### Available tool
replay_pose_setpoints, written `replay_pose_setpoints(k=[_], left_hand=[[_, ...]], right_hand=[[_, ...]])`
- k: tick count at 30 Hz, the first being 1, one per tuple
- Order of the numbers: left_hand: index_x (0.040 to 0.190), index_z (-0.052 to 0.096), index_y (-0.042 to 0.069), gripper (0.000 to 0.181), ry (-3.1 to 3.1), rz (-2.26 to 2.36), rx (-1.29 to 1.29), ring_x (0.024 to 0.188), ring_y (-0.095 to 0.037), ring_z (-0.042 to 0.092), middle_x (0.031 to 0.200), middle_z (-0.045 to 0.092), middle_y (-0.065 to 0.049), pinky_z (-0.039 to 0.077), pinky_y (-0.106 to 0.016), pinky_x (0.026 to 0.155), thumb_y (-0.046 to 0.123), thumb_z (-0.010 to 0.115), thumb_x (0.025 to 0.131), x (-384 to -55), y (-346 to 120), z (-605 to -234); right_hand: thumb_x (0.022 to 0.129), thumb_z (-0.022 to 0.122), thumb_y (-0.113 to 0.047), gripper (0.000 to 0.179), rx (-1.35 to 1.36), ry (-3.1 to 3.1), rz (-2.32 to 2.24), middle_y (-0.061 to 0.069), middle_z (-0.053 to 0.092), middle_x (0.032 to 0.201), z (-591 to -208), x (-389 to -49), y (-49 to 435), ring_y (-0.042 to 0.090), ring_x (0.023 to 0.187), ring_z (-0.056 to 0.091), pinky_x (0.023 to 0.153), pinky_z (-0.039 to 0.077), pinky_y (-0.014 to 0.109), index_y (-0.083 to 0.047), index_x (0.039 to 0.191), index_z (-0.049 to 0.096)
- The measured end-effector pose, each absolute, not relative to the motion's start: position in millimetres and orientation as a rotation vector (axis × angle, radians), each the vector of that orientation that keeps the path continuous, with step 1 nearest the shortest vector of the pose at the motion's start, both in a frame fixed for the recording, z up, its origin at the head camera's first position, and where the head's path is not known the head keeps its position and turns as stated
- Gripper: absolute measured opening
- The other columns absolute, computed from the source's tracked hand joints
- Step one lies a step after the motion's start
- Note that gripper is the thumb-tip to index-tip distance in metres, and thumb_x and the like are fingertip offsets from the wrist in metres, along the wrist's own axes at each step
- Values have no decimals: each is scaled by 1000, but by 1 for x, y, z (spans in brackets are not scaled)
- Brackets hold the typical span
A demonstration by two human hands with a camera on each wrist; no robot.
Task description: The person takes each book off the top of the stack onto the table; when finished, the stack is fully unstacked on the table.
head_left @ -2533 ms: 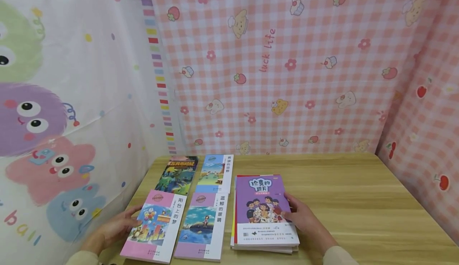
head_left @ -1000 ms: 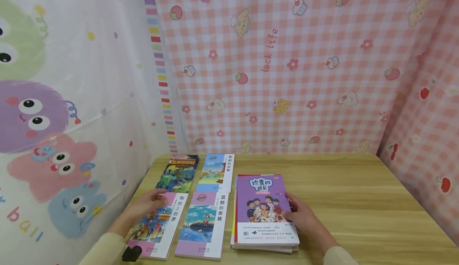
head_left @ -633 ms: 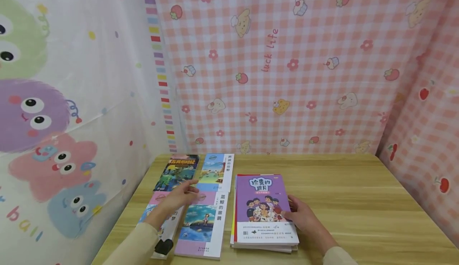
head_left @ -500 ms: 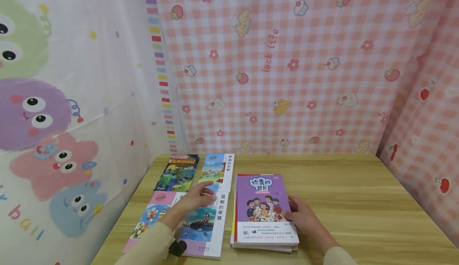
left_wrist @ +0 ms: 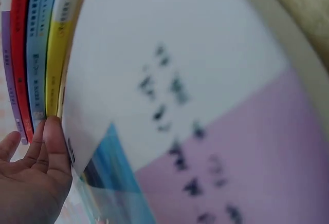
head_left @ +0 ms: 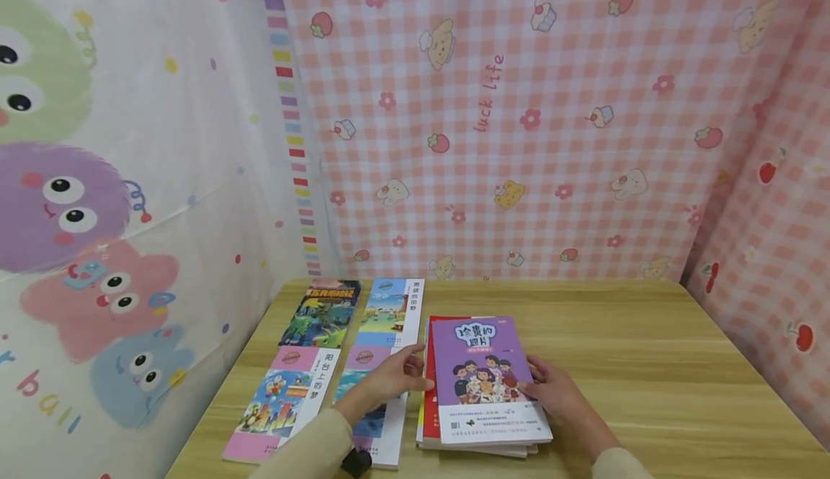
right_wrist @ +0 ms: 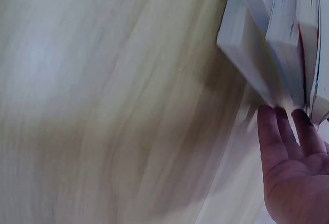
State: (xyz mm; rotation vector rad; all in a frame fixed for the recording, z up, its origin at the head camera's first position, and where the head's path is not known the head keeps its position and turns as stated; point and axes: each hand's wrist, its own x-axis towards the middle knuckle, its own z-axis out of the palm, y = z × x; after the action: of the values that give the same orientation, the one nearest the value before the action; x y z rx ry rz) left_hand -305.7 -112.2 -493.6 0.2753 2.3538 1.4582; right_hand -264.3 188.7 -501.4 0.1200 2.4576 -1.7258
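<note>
Between left hand (head_left: 391,379) and right hand (head_left: 556,392) | purple book (head_left: 483,378) atop stack (head_left: 431,412) | both hands unclenched

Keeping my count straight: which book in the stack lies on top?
The purple paperback book with a white lower band; its cover is nearly all in view, while the red-covered book beneath is mostly hidden.

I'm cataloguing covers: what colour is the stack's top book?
The top book is mostly purple, white along its near end; best seen in the head view.
</note>
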Motion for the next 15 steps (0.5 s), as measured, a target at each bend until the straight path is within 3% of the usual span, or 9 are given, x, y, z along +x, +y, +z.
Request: replay_pose_setpoints(k=[8,15], left_hand=[[153,38,12,87,2381,1358,309,120,-33,51,130,53,-11,39,-56,104,22,85,80,-304,-110,-499],[153,36,10,89,2380,1348,353,126,-38,49,134,51,-16,36,-58,107,19,85,80,-302,-110,-500]], right_hand=[[93,58,5,53,112,2487,-1730,35,53,131,-501,-262,192,40,111,60,91,52,47,12,143,41],[89,62,6,52,162,2500,-1719,26,64,115,-502,-260,193,28,98,63,86,52,43,13,139,47]])
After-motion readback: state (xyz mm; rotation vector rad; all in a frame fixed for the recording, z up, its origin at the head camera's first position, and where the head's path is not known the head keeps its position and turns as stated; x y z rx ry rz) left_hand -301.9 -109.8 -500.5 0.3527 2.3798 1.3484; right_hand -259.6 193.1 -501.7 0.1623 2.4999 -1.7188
